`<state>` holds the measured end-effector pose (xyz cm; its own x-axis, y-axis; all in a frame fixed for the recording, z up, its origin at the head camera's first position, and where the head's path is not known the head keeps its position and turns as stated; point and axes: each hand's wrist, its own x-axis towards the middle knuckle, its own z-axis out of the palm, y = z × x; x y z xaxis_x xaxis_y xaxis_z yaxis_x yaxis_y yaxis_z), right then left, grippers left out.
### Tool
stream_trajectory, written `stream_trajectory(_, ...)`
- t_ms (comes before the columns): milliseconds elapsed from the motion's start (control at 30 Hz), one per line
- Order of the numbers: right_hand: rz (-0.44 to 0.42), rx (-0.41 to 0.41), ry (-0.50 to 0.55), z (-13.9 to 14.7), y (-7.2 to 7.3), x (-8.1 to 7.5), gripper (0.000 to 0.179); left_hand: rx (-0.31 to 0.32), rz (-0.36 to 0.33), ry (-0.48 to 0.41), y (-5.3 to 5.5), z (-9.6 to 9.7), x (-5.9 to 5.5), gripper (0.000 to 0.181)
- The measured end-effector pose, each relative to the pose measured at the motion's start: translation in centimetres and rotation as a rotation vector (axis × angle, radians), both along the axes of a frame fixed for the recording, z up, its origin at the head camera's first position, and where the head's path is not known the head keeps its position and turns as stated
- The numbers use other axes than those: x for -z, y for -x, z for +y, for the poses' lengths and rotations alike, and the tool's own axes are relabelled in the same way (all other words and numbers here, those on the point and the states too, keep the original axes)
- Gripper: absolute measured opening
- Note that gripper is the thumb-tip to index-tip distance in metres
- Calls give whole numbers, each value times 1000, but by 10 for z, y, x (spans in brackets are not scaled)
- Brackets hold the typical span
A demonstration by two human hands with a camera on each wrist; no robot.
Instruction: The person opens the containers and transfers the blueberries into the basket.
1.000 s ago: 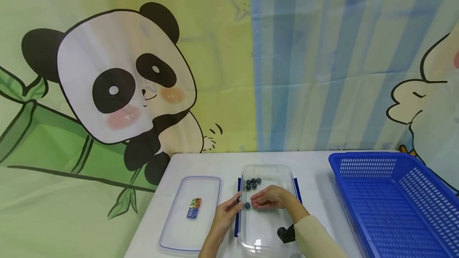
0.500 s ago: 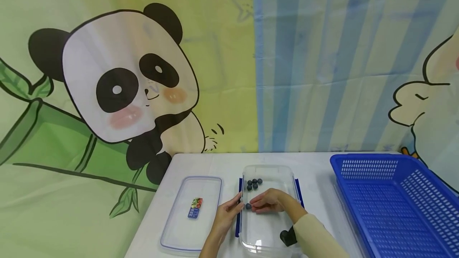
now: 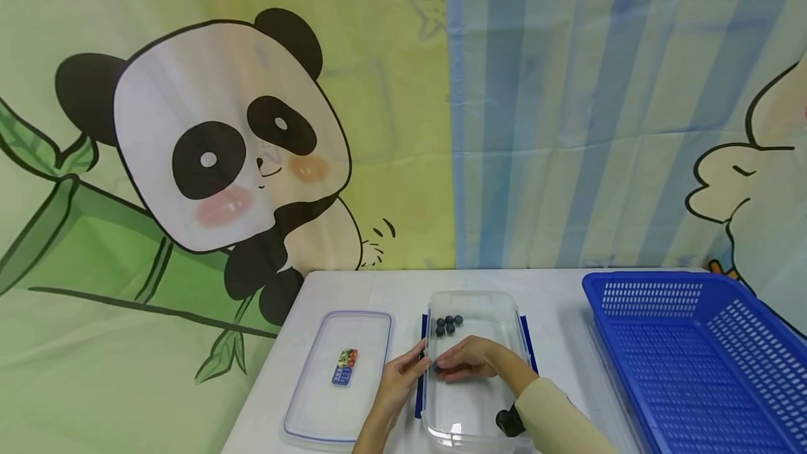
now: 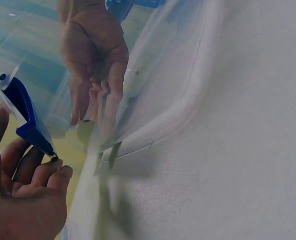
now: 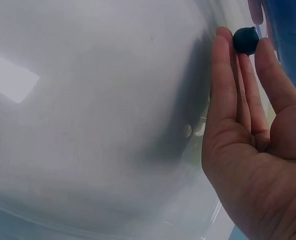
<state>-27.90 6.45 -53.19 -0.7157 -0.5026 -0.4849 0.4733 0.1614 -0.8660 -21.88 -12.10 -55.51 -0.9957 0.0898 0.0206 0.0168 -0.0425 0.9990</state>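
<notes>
A transparent plastic container (image 3: 480, 405) with blue side clips stands on the white table. My left hand (image 3: 398, 380) holds its left side, thumb at the rim and fingers curled by the blue clip (image 4: 30, 120). Inside, my right hand (image 3: 469, 357) pinches a dark blueberry (image 5: 246, 40) between thumb and fingertips, close to the left wall. In the head view the fingers partly cover that blueberry. Several more blueberries (image 3: 450, 320) sit in a cluster in the far left part of the container.
Left of the container lies a transparent lid (image 3: 315, 408) with a blue seal and a printed label (image 3: 345, 367). A large blue perforated basket (image 3: 681, 356) stands at the right. A printed curtain (image 3: 517, 125) hangs behind the white table (image 3: 403, 286).
My right hand has shifted slightly left and down to the single blueberry, and its thumb and fingers have closed round it. My left hand keeps its place at the container's side.
</notes>
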Motion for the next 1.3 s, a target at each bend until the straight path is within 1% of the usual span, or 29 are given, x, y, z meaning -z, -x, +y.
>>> stream_trajectory(133,-1,3,5,0,-1,-2,20,-6,-20,-12,0,1,0,43)
stream_trajectory(267,-1,15,23,2,-1,-3,22,-5,-19,-12,0,2,1,43)
stream_trajectory(433,-12,47,62,4,0,-5,25,-10,-13,-1,-2,1,2,47)
stream_trajectory(500,-15,55,80,5,0,-6,26,-11,-21,-7,-3,1,2,49)
stream_trajectory(633,-16,49,124,7,1,-10,30,-11,-30,-24,-3,1,4,49)
stream_trajectory(800,-8,34,162,12,4,-20,34,-6,-8,-33,-2,1,6,47)
stream_trajectory(1067,17,-12,234,35,4,-44,36,-10,-2,-22,-1,1,4,43)
stream_trajectory(1233,34,7,236,55,7,-56,39,-10,-17,-22,-1,0,1,43)
stream_trajectory(1267,34,16,236,59,8,-57,39,-10,-18,-23,-2,0,-4,43)
stream_trajectory(1300,32,21,243,64,8,-60,38,-13,-24,-25,-3,0,-6,43)
